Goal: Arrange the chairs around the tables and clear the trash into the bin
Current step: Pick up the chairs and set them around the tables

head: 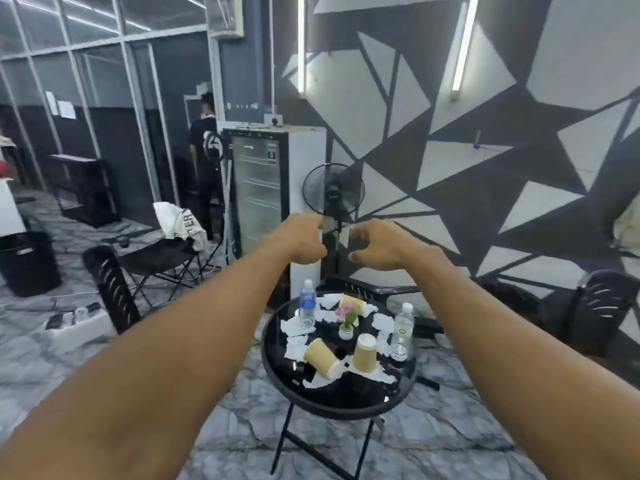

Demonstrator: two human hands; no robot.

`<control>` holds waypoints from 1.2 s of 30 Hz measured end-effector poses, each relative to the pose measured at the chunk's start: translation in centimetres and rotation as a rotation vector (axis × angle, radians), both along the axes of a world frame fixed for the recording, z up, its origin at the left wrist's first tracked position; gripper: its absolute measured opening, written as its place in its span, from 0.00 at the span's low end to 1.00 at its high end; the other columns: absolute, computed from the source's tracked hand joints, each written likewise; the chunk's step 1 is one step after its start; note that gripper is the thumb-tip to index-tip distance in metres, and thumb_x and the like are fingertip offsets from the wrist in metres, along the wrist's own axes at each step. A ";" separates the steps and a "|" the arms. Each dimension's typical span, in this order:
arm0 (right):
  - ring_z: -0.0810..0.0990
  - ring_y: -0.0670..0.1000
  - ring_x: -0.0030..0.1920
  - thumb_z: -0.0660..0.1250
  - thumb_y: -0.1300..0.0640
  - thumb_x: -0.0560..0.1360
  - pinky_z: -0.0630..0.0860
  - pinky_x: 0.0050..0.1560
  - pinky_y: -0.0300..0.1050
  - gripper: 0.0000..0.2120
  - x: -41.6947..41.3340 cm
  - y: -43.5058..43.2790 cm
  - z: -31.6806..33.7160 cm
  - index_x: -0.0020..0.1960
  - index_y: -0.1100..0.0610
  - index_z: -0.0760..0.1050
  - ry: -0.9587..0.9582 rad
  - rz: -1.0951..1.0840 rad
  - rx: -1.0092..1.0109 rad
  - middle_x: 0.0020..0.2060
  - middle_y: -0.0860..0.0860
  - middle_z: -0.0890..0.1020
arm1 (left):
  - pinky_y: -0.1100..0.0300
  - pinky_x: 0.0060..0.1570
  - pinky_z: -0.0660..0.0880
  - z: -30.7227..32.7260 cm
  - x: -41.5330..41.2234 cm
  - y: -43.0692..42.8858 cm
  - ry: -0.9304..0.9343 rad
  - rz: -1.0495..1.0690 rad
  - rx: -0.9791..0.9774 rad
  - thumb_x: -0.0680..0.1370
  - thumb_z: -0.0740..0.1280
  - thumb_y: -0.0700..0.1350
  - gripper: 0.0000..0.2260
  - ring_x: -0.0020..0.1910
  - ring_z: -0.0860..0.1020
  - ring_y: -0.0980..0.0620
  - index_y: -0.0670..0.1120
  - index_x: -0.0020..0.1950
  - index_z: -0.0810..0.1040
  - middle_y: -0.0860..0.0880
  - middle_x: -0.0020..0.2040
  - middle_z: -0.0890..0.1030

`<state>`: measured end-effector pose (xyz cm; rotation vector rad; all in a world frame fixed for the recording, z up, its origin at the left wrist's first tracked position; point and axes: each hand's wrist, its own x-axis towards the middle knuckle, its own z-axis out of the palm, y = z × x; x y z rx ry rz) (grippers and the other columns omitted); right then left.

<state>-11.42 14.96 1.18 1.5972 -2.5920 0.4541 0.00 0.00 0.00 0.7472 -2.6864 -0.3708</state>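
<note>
Both bare arms reach forward from the bottom corners to the centre of the frame. The left hand is curled, its fingers drawn in together, though whether they close on anything cannot be told. The right hand has its fingers spread and bent, holding nothing. Between and behind the two hands stands a black pedestal fan; its pole is partly hidden by them.

Lower centre sits a round black folding table, its far rim meeting a dark shape that is hard to make out. On its top lie torn white paper scraps, a tipped paper cup, an upturned paper cup and a third cup lying at the far side. A small potted plant stands in the middle, a blue-labelled water bottle at the far left edge, and a second bottle at the right edge.

A black slatted chair stands left of the table, mostly covered by the left forearm. Another black chair is cut off at the right edge. At mid-left, a folding camp chair carries a white garment, and a black bin sits at the left edge. A glass-door fridge stands behind, with a person partly hidden beside it.
</note>
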 end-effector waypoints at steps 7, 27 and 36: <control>0.75 0.58 0.63 0.70 0.50 0.73 0.72 0.63 0.50 0.24 10.9 -18.4 -4.9 0.67 0.55 0.74 -0.053 0.295 0.072 0.63 0.56 0.78 | 0.50 0.57 0.76 -5.9 14.0 -15.2 -0.104 0.254 -0.035 0.71 0.70 0.46 0.20 0.60 0.76 0.40 0.43 0.62 0.78 0.41 0.61 0.79; 0.77 0.57 0.60 0.69 0.48 0.72 0.76 0.58 0.52 0.25 25.5 -62.3 -19.3 0.67 0.53 0.73 -0.273 0.605 0.229 0.61 0.54 0.78 | 0.54 0.41 0.75 -18.8 31.8 -52.3 -0.229 0.562 0.114 0.67 0.71 0.47 0.12 0.48 0.79 0.42 0.48 0.49 0.78 0.46 0.48 0.81; 0.79 0.56 0.53 0.68 0.51 0.72 0.78 0.51 0.51 0.21 25.8 -82.0 -23.0 0.63 0.54 0.74 -0.353 0.647 0.275 0.54 0.54 0.80 | 0.52 0.49 0.76 -21.6 30.8 -70.8 -0.239 0.631 0.160 0.70 0.72 0.44 0.23 0.54 0.76 0.46 0.49 0.65 0.76 0.45 0.61 0.78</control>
